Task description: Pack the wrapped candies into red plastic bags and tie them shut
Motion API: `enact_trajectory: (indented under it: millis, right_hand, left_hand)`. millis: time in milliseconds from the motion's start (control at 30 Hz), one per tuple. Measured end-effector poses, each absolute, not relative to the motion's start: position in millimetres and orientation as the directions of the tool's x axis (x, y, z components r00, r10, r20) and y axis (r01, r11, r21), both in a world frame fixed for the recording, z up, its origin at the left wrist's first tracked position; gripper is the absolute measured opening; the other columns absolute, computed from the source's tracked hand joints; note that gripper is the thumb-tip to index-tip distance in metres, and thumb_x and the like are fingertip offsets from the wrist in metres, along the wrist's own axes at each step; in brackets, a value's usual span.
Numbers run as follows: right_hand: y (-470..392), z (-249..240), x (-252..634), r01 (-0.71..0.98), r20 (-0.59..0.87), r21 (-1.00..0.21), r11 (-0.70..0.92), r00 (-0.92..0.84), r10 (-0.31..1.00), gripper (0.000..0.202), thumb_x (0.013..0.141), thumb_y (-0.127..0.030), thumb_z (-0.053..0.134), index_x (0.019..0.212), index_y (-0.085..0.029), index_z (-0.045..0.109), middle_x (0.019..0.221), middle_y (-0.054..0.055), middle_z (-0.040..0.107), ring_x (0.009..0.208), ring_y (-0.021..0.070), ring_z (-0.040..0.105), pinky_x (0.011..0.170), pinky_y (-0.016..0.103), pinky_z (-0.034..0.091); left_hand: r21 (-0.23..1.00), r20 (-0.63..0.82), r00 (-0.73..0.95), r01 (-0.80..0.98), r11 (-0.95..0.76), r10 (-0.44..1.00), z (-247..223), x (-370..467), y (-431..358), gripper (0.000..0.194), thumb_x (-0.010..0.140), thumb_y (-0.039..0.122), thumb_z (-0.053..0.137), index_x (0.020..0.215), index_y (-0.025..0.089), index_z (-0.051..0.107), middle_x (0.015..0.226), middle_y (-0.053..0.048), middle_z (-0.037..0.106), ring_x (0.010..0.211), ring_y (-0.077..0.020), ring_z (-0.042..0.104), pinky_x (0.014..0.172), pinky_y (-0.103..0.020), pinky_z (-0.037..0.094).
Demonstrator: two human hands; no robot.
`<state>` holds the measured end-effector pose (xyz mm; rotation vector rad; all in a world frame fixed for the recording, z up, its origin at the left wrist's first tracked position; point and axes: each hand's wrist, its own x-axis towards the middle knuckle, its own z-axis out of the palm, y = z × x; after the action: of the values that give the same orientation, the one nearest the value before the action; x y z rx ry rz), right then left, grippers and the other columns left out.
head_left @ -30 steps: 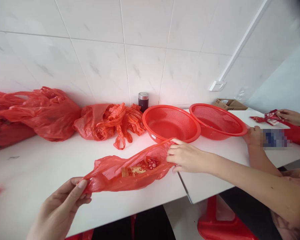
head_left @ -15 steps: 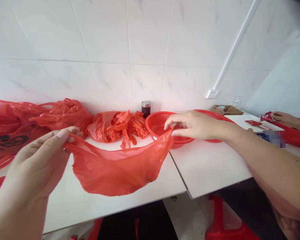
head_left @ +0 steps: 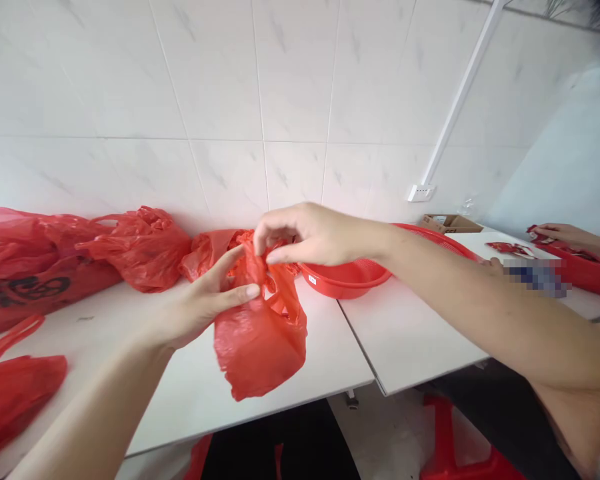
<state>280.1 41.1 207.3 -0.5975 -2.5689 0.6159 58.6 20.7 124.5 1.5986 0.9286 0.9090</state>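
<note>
A thin red plastic bag (head_left: pixel 263 343) hangs in folds above the white table, its top gathered between my two hands. My left hand (head_left: pixel 210 300) holds it from the left, thumb across the front and fingers behind. From the right, my right hand (head_left: pixel 305 237) pinches the bag's top edge with curled fingers. Behind the bag, a heap of crumpled red bags (head_left: pixel 205 250) is partly hidden by my hands. A red plastic basket (head_left: pixel 340 283) stands just right of the bag.
More full red bags (head_left: pixel 150 250) line the wall at left, and another red bag (head_left: pixel 25 393) lies at the near left. A cardboard box (head_left: pixel 450 223) stands at the back right. At far right, another person's hand (head_left: pixel 563 233) touches red packets. A red stool (head_left: pixel 443 440) is below.
The bag was stretched wide between my hands; they have come together and it now hangs bunched. My right hand has moved left, my left hand right.
</note>
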Motion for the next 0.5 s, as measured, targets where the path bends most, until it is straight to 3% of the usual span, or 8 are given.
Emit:
enact_trajectory:
  millis: [100,167,233,300,367,433,500]
  right_hand:
    - [39,196,253,0.195,0.362,-0.508,0.839,-0.835,0.414,0.013,0.082,-0.009,0.053,0.084,-0.019,0.061,0.090,-0.002,0.063,0.081,0.0101,0.057,0.072,0.025,0.045]
    - [42,186,245,0.137,0.468,-0.538,0.832,-0.772,0.430,0.015,0.083,-0.008,0.051,0.086,-0.019,0.060,0.095,-0.001,0.062,0.083,0.0095,0.057,0.075,0.026,0.046]
    - [46,171,246,0.124,0.564,-0.590,0.797,-0.643,0.518,0.016,0.085,-0.011,0.051,0.096,-0.021,0.058,0.107,0.000,0.060,0.086,0.0092,0.057,0.079,0.027,0.048]
    - [51,143,254,0.147,0.585,-0.669,0.729,-0.501,0.638,0.021,0.087,-0.021,0.055,0.108,-0.024,0.054,0.119,0.003,0.056,0.091,0.0106,0.057,0.081,0.028,0.048]
    - [54,101,262,0.185,0.508,-0.759,0.625,-0.434,0.745,0.033,0.084,-0.032,0.062,0.114,-0.024,0.051,0.123,0.005,0.054,0.100,0.0143,0.056,0.084,0.031,0.049]
    - [54,52,267,0.269,0.318,-0.824,0.499,-0.508,0.800,0.052,0.074,-0.034,0.074,0.119,-0.025,0.050,0.128,0.007,0.052,0.111,0.0188,0.052,0.088,0.034,0.047]
    - [52,9,269,0.367,0.086,-0.853,0.372,-0.603,0.793,0.052,0.068,-0.030,0.078,0.115,-0.024,0.056,0.121,0.007,0.058,0.103,0.0196,0.057,0.085,0.035,0.048]
  left_hand:
    - [0.964,0.024,0.515,0.215,-0.156,0.857,125,77,26,0.040,0.075,0.033,0.072,0.114,0.026,0.065,0.091,-0.005,0.070,0.085,-0.0234,0.066,0.070,-0.032,0.055]
    - [0.962,0.017,0.508,0.228,-0.153,0.861,122,82,28,0.022,0.076,0.035,0.070,0.094,0.022,0.072,0.069,-0.002,0.066,0.068,-0.0212,0.064,0.056,-0.029,0.052]
    - [0.974,0.021,0.488,0.188,-0.129,0.872,116,81,30,0.019,0.080,0.038,0.066,0.087,0.022,0.073,0.064,-0.002,0.065,0.063,-0.0204,0.063,0.052,-0.029,0.050]
    - [0.986,0.020,0.449,0.139,-0.092,0.893,111,75,31,0.024,0.082,0.041,0.063,0.094,0.022,0.073,0.070,-0.003,0.068,0.067,-0.0217,0.066,0.055,-0.030,0.052]
    - [0.996,0.010,0.396,0.077,-0.044,0.918,107,67,31,0.031,0.083,0.043,0.062,0.105,0.023,0.071,0.080,-0.005,0.072,0.074,-0.0230,0.068,0.063,-0.032,0.055]
    - [1.000,-0.013,0.360,0.008,0.010,0.933,105,59,32,0.036,0.084,0.045,0.060,0.112,0.024,0.069,0.089,-0.006,0.074,0.079,-0.0240,0.069,0.069,-0.034,0.056]
    - [0.999,-0.042,0.337,-0.003,0.046,0.941,103,48,34,0.039,0.084,0.048,0.059,0.114,0.025,0.067,0.091,-0.006,0.074,0.081,-0.0248,0.069,0.070,-0.035,0.057]
